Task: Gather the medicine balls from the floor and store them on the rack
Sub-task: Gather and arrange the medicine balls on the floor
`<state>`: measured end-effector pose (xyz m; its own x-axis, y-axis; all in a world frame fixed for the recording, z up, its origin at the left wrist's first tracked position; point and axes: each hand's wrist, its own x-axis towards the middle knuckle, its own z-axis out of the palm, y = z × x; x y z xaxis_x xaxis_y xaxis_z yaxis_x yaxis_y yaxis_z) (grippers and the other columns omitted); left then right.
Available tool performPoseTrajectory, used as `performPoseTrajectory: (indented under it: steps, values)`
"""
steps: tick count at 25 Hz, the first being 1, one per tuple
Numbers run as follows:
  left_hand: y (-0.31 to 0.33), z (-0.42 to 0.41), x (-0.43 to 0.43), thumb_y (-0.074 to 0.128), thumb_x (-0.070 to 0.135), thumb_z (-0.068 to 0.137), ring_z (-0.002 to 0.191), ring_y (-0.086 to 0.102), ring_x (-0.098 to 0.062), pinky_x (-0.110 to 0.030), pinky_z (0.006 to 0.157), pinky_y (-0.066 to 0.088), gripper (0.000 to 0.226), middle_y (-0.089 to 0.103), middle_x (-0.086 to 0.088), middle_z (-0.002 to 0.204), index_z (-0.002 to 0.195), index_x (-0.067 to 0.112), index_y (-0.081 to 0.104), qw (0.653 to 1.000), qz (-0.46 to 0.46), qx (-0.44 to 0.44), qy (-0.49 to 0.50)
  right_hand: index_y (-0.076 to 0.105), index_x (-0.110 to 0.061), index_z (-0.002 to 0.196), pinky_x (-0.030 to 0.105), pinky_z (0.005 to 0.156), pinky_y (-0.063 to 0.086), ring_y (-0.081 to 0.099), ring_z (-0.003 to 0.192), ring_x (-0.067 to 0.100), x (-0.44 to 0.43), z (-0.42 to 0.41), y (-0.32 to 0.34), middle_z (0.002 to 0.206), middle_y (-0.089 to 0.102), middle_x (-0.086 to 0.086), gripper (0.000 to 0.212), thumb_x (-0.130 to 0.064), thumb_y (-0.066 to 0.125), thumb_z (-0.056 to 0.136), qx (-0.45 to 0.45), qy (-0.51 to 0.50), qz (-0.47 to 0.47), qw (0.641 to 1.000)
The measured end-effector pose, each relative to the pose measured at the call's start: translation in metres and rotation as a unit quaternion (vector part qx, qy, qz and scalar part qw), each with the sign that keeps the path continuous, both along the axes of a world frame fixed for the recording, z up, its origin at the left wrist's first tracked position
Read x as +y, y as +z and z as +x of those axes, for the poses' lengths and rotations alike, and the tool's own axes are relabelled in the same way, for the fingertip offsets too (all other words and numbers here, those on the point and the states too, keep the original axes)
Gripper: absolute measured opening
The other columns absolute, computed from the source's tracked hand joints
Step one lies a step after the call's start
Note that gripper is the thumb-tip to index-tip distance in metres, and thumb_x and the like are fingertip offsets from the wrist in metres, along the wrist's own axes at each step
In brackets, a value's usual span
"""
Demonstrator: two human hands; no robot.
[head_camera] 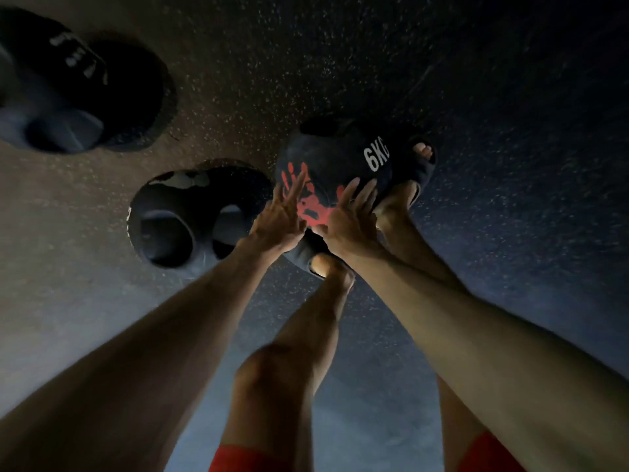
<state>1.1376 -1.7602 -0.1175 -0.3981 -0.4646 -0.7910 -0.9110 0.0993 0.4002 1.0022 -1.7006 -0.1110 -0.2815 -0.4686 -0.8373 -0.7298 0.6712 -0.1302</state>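
A black medicine ball marked 6KG, with red handprints on it, lies on the dark speckled floor between my feet. My left hand rests flat on its left red print, fingers spread. My right hand lies flat on its near right side, fingers apart. Neither hand curls around the ball. A second black ball with two grip holes sits just left of it. A third, larger black ball lies at the far left. No rack is in view.
My feet in dark open-toed slippers flank the 6KG ball, one beyond it and one just under my hands. Bare legs and red shorts fill the lower frame. Speckled rubber floor stretches to the right and far side.
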Motion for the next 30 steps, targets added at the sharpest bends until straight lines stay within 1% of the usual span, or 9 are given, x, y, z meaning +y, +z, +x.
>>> performPoseTrajectory:
  steps: [5, 8, 11, 14, 18, 22, 26, 28, 30]
  values:
    - [-0.019, -0.007, -0.002, 0.068, 0.031, 0.09, 0.151, 0.017, -0.036, -0.052, 0.115, 0.034, 0.106, 0.0, -0.01, 0.168, 0.154, 0.037, -0.017, 0.997, -0.035, -0.013, -0.074, -0.01, -0.005, 0.157, 0.053, 0.119, 0.016, -0.004, 0.153, 0.038, -0.032, -0.047, -0.018, 0.164, -0.011, 0.025, 0.127, -0.066, 0.068, 0.078, 0.077, -0.057, -0.062, 0.993]
    - [-0.023, -0.033, -0.018, 0.071, 0.03, 0.089, 0.153, 0.01, -0.034, -0.053, 0.116, 0.032, 0.11, -0.002, -0.012, 0.167, 0.155, 0.035, -0.016, 0.996, -0.053, -0.004, -0.077, -0.009, -0.016, 0.159, 0.057, 0.118, 0.019, 0.002, 0.154, 0.035, -0.061, -0.118, -0.03, 0.166, -0.005, 0.018, 0.112, -0.057, 0.065, 0.087, 0.019, -0.1, -0.057, 0.993]
    - [-0.02, -0.079, -0.047, 0.07, 0.029, 0.09, 0.153, 0.006, -0.035, -0.055, 0.119, 0.025, 0.109, -0.005, -0.017, 0.166, 0.156, 0.035, -0.016, 0.995, -0.068, 0.021, -0.069, 0.009, -0.021, 0.16, 0.058, 0.114, 0.029, 0.031, 0.144, 0.041, -0.082, -0.171, -0.04, 0.16, 0.024, 0.02, 0.086, -0.062, 0.047, 0.095, 0.041, -0.148, -0.072, 0.985]
    - [-0.018, -0.135, -0.084, 0.07, 0.034, 0.09, 0.154, -0.003, -0.032, -0.058, 0.121, 0.018, 0.108, -0.016, -0.014, 0.165, 0.155, 0.039, -0.017, 0.994, -0.078, 0.03, -0.077, 0.017, -0.022, 0.159, 0.053, 0.108, 0.035, 0.038, 0.139, 0.039, -0.093, -0.199, -0.044, 0.156, 0.032, 0.019, 0.069, -0.054, 0.038, 0.102, 0.044, -0.22, -0.118, 0.967]
    - [-0.023, -0.198, -0.127, 0.068, 0.036, 0.091, 0.153, -0.009, -0.033, -0.059, 0.118, 0.02, 0.104, -0.021, -0.009, 0.165, 0.157, 0.037, -0.013, 0.99, -0.096, 0.038, -0.099, 0.006, -0.023, 0.161, 0.056, 0.109, 0.035, 0.021, 0.149, 0.037, -0.08, -0.21, -0.04, 0.165, 0.012, 0.015, 0.083, -0.055, 0.049, 0.098, 0.016, -0.207, -0.177, 0.962]
    - [-0.029, -0.256, -0.162, 0.069, 0.033, 0.09, 0.153, -0.008, -0.037, -0.057, 0.121, 0.02, 0.098, -0.011, -0.013, 0.166, 0.159, 0.028, 0.0, 0.99, -0.089, 0.08, -0.073, -0.011, -0.023, 0.159, 0.056, 0.116, 0.026, 0.009, 0.152, 0.039, -0.079, -0.221, -0.039, 0.166, -0.007, 0.018, 0.108, -0.066, 0.057, 0.087, 0.004, -0.201, -0.168, 0.965]
    - [-0.034, -0.272, -0.174, 0.051, 0.056, 0.09, 0.152, 0.013, -0.038, -0.045, 0.119, 0.026, 0.087, 0.016, -0.023, 0.163, 0.157, 0.012, 0.018, 0.973, -0.147, 0.176, -0.041, -0.006, -0.019, 0.16, 0.055, 0.119, 0.025, 0.013, 0.151, 0.039, -0.108, -0.261, -0.046, 0.166, 0.001, 0.02, 0.111, -0.076, 0.051, 0.083, 0.007, -0.253, -0.153, 0.955]
    - [-0.04, -0.274, -0.175, 0.046, 0.064, 0.09, 0.15, 0.016, -0.037, -0.04, 0.12, 0.022, 0.09, 0.017, -0.023, 0.162, 0.157, 0.013, 0.015, 0.964, -0.188, 0.171, -0.073, -0.004, -0.021, 0.16, 0.057, 0.117, 0.027, 0.016, 0.151, 0.037, -0.119, -0.292, -0.049, 0.166, 0.007, 0.016, 0.106, -0.078, 0.044, 0.085, 0.007, -0.242, -0.138, 0.96]
    - [-0.038, -0.281, -0.174, 0.048, 0.072, 0.084, 0.148, 0.017, -0.039, -0.049, 0.119, 0.024, 0.1, 0.01, -0.023, 0.163, 0.159, 0.021, 0.006, 0.97, -0.183, 0.119, -0.107, 0.001, -0.022, 0.16, 0.057, 0.116, 0.029, 0.022, 0.148, 0.038, -0.131, -0.323, -0.053, 0.164, 0.015, 0.015, 0.1, -0.077, 0.041, 0.088, -0.007, -0.248, -0.125, 0.961]
